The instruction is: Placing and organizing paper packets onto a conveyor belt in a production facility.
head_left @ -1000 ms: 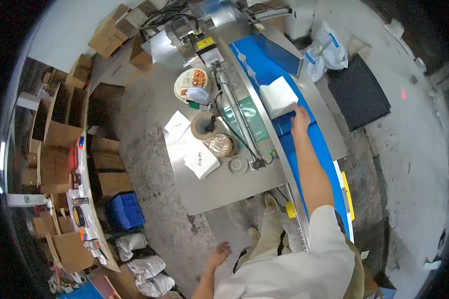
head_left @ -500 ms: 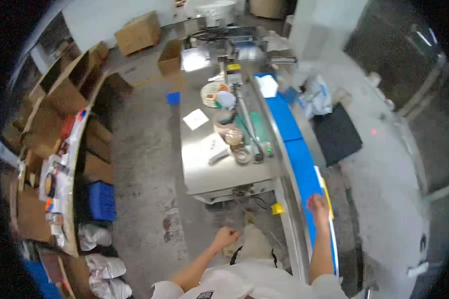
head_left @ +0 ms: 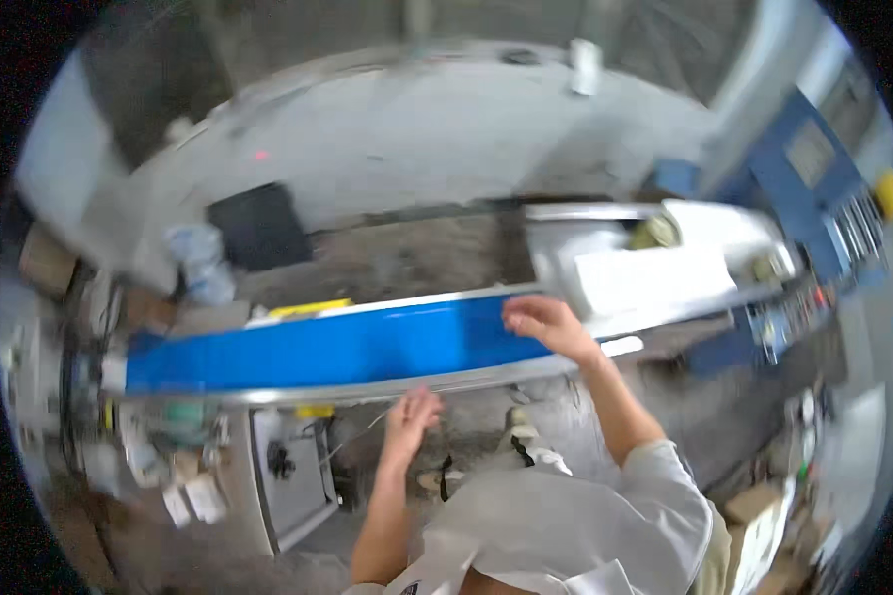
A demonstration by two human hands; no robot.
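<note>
A long blue conveyor belt (head_left: 407,342) with pale metal rails runs across in front of me. My right hand (head_left: 548,325) is over the belt's right end, near the rail. Its fingers are slightly bent, with the thumb apart and nothing visible in them. On the near side, my left hand (head_left: 413,420) hovers just short of the metal edge. Loosely spread fingers show there, and I see nothing held. Motion blur softens both hands. Just right of the belt sits a metal machine bed with a white sheet or panel (head_left: 650,283) on it.
A blue machine (head_left: 799,178) stands at the far right. Beyond the belt lie a black mat (head_left: 260,226) and clear plastic bags (head_left: 200,263). A metal cabinet (head_left: 293,471) is at the near left, beside a worktop with small items. Cardboard boxes (head_left: 752,504) stand at the lower right.
My view has swung right: the belt, earlier running away on my right, now lies crosswise ahead. The worktop has shifted to the left, and the machine bed has come into view.
</note>
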